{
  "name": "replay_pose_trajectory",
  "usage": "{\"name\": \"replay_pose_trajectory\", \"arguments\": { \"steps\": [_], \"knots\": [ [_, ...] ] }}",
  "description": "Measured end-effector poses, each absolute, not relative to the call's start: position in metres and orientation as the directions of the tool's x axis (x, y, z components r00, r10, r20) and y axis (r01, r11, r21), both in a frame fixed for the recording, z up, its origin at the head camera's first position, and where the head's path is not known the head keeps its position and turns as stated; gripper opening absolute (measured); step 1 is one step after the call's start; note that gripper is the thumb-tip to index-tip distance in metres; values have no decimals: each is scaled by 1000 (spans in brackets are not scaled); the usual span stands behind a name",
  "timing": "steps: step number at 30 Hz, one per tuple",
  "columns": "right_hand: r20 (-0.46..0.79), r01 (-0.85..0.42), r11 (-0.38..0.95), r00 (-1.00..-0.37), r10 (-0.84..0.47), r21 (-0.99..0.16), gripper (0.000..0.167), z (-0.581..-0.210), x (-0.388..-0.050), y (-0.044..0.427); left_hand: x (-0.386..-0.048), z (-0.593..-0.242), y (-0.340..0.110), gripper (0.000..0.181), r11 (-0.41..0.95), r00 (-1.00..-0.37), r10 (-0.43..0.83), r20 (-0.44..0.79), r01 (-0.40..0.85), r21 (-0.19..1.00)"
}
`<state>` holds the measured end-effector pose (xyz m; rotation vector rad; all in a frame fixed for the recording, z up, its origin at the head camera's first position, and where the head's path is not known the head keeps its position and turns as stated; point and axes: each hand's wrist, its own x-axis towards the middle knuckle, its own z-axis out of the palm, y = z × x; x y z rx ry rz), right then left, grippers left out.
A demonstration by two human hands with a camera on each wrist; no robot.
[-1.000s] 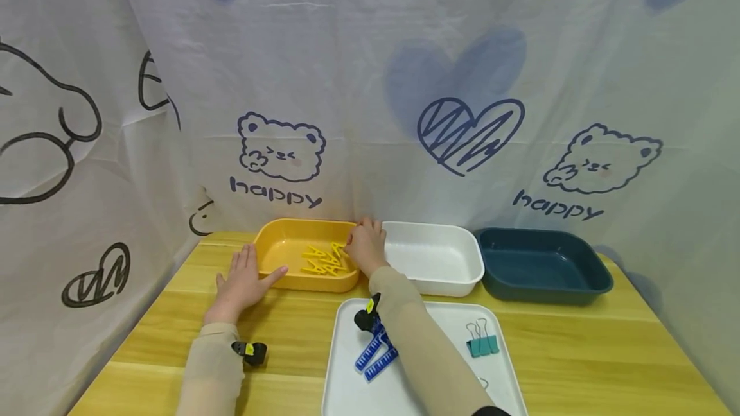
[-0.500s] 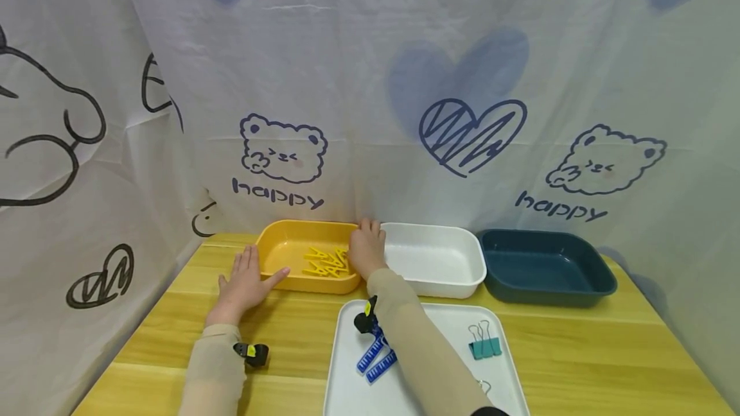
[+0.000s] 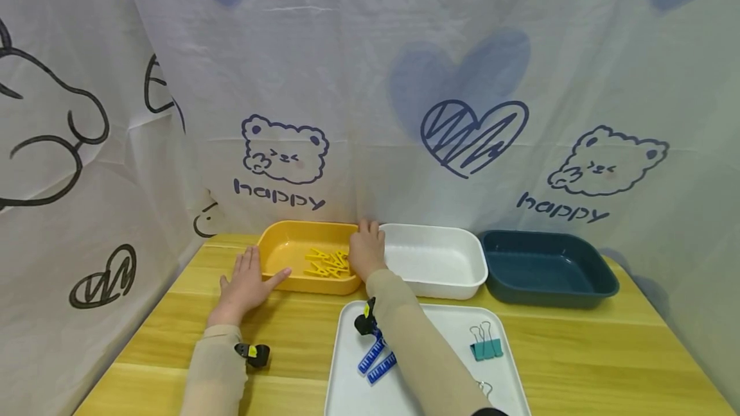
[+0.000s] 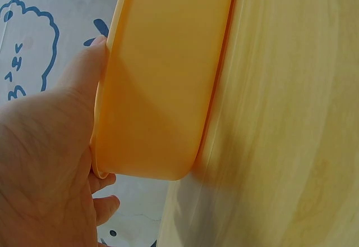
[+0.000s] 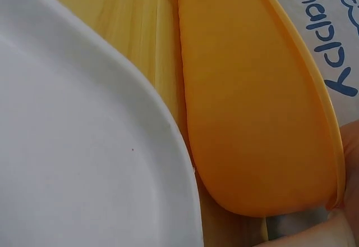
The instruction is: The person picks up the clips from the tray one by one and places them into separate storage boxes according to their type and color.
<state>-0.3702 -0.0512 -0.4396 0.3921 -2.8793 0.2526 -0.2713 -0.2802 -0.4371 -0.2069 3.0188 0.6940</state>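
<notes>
A yellow bin (image 3: 312, 283) stands at the back left of the table. Several yellow clothespins (image 3: 326, 264) lie inside, toward its right end. My left hand (image 3: 245, 284) rests against the bin's front left corner, fingers straight along the end and thumb over the front rim. In the left wrist view the thumb (image 4: 84, 67) lies along the rim. My right hand (image 3: 367, 250) grips the right end of the same bin, where it meets the white bin (image 3: 433, 287). The right wrist view shows skin on both sides of the rim; most fingers are hidden.
A dark teal bin (image 3: 549, 297) stands at the right of the row. In front, a white tray (image 3: 347, 397) holds blue piano-key-patterned clips (image 3: 376, 361) and a teal binder clip (image 3: 487, 348). The right forearm hides part of the tray. A printed cloth (image 3: 370, 82) hangs behind.
One second ago a yellow clothespin stood by my right fingertips; now it lies among the others. My right hand has shifted slightly onto the bin's end. The left hand stays in place.
</notes>
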Motion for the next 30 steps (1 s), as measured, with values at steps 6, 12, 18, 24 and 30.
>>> {"name": "replay_pose_trajectory", "arguments": {
  "steps": [6,12,18,24,30],
  "knots": [
    [228,-270,956,-944,-239,-117,14,-441,-372,-52,-274,-438,-281,113,893,-991,-118,-61,-133,431],
    [230,-274,953,-943,-240,-129,16,-439,-372,-50,-274,-437,-280,113,892,-991,-118,-59,-132,432],
    [236,-272,934,-947,-218,-231,19,-437,-369,-48,-272,-436,-278,114,887,-990,-115,-75,-137,441],
    [247,-294,917,-942,-229,-269,21,-437,-365,-46,-271,-435,-278,112,885,-990,-117,-74,-138,445],
    [283,-322,893,-930,-235,-316,19,-432,-359,-40,-271,-435,-280,113,886,-990,-113,-84,-139,443]
  ]
}}
